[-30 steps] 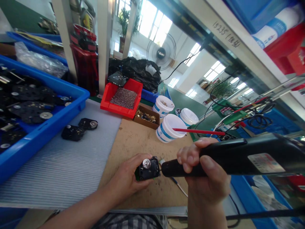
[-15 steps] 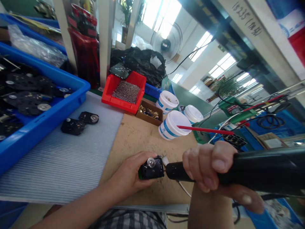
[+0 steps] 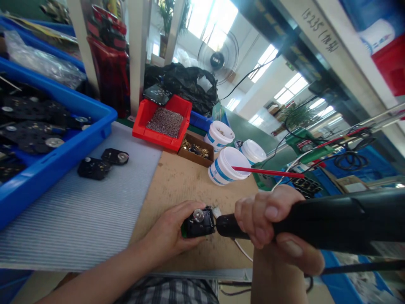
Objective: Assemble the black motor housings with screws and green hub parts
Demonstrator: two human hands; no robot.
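Observation:
My left hand [image 3: 172, 228] is closed around a small black housing [image 3: 199, 227] with a round shiny disc on its top face and a bit of green at its left side. Gripped in my right hand [image 3: 275, 215] is a black electric screwdriver [image 3: 341, 217], held almost level. Its thin bit points left and meets the right side of the housing, though I cannot make out the exact contact. Beneath both hands lies a brown board [image 3: 177, 181]. Two black plate parts [image 3: 95, 168] rest on the ribbed grey mat to the left.
A blue crate [image 3: 104, 120] of black parts stands at left. Behind the board are a red bin [image 3: 139, 126] of small metal pieces, a cardboard box [image 3: 195, 164] of brass-coloured parts and several white tubs. A red stick [image 3: 268, 172] leans out of the front tub [image 3: 218, 173].
The whole view has shifted slightly. The screwdriver has come a little left, closer against the housing, and my right thumb has moved left along it. My left hand keeps its hold.

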